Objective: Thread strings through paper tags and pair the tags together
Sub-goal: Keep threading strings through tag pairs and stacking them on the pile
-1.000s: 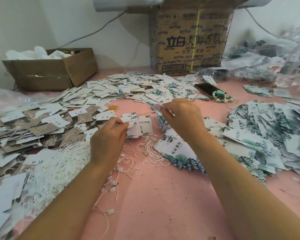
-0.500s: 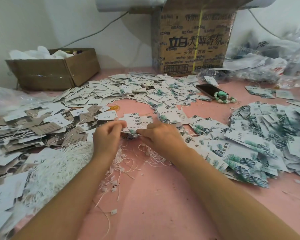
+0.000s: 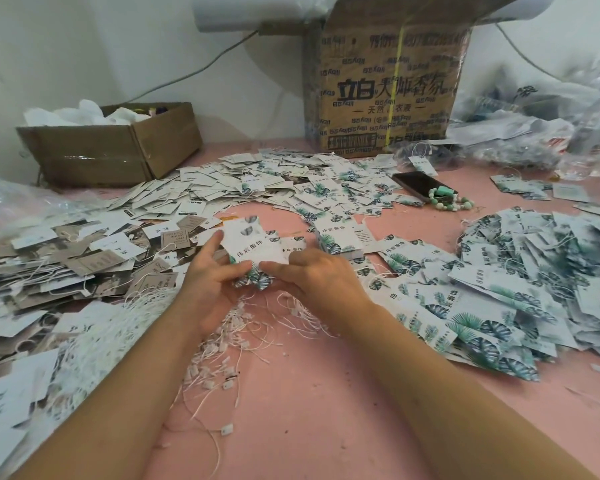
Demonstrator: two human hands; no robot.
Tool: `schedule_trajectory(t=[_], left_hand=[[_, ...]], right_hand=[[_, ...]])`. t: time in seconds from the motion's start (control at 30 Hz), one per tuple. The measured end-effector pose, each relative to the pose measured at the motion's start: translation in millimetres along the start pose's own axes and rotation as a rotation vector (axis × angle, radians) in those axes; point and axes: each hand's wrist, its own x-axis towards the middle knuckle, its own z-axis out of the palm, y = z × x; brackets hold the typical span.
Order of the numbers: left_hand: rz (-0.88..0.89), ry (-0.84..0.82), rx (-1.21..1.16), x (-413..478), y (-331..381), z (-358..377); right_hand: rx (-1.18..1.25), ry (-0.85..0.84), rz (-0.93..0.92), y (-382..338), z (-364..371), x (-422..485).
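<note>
Tag (image 3: pixel 252 249): held at centre over the pink table (image 3: pixel 291 410), just beyond the loose white strings (image 3: pixel 236 336); long axis runs near-to-far, far end tipped slightly left; flat rectangular white paper, green leaf print at the near end, dark characters across the middle; left hand (image 3: pixel 208 285) and right hand (image 3: pixel 321 284) each clamp a near corner, thumb against curled fingers

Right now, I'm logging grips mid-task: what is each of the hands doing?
Left hand: pinches the white leaf-printed paper tag.
Right hand: pinches the same tag's lower edge.
</note>
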Motion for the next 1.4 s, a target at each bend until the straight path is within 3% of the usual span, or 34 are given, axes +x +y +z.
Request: schedule_trajectory(t=[0.1, 0.27, 0.43, 0.6, 0.67, 0.9, 1.2, 1.4], left_hand=[[0.0, -0.039, 0.011, 0.0, 1.6, -3.3], [0.083, 0.041, 0.09, 2.7, -3.0, -6.8], [0.128, 0.071, 0.136, 4.0, -7.6, -7.2], [0.117, 0.102, 0.184, 2.7, -8.4, -5.3], [0.136, 0.089, 0.2, 2.3, -8.4, -4.2], [0.181, 0.027, 0.263, 0.5, -8.6, -0.4], [0.204, -0.022, 0.276, -0.6, -7.9, 2.0], [0.202, -0.009, 0.284, -2.6, -5.0, 6.4]], right_hand=[[0.007, 0.012, -0.032, 0.8, 1.0, 0.3], [0.071, -0.042, 0.017, 0.8, 1.5, -0.2], [0.222, -0.038, 0.265, 6.4, -0.6, 6.7], [0.623, 0.039, 0.611, 11.6, -8.1, 13.1], [0.71, 0.043, 0.667, 13.4, -10.8, 16.9], [0.757, 0.055, 0.666, 10.5, -24.9, 24.5], [0.814, -0.171, 0.767, 11.0, -37.6, 25.8], [0.829, -0.059, 0.75, 10.6, -42.2, 27.5]])
